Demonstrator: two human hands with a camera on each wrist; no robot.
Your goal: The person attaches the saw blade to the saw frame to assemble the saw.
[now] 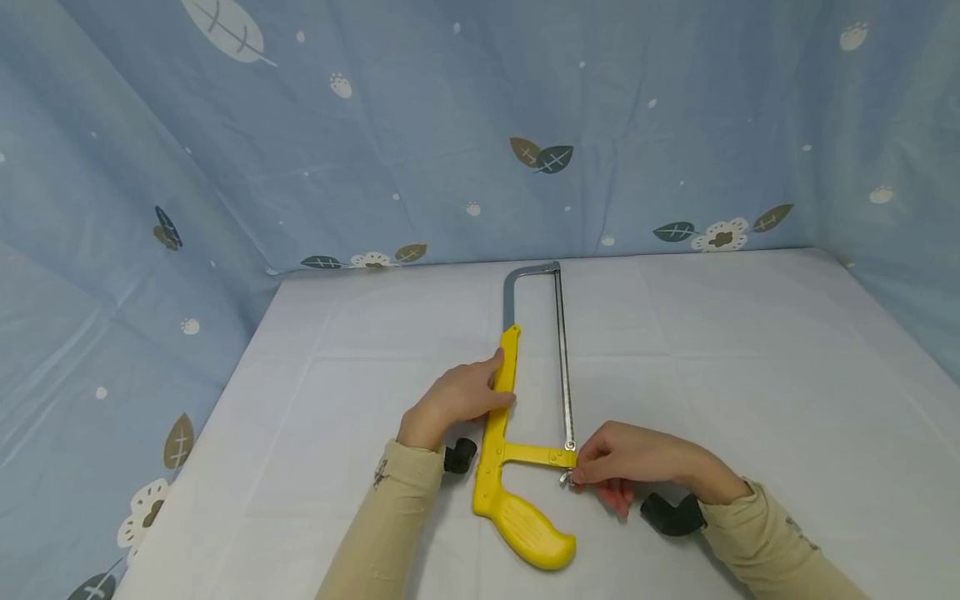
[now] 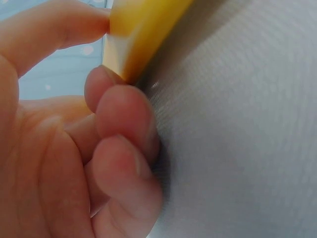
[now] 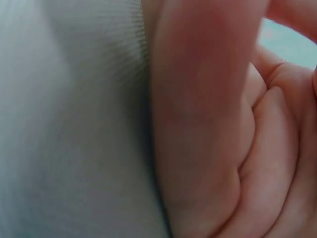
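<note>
A hacksaw (image 1: 501,450) with a yellow frame and handle lies flat on the white table (image 1: 750,375), its grey bow and thin blade (image 1: 562,358) pointing away from me. My left hand (image 1: 459,395) grips the yellow frame bar (image 2: 143,29) from the left, thumb on top and fingers curled against it. My right hand (image 1: 622,462) pinches the small metal wing nut (image 1: 565,478) at the blade's near end, by the handle. The right wrist view shows only blurred fingers (image 3: 208,124) on the cloth.
Blue cloth with leaf and flower prints (image 1: 450,150) hangs behind and on both sides of the table. A black wrist camera mount (image 1: 672,514) sits by my right wrist, another (image 1: 460,455) by my left. Beige sleeves (image 1: 390,525) cover both forearms.
</note>
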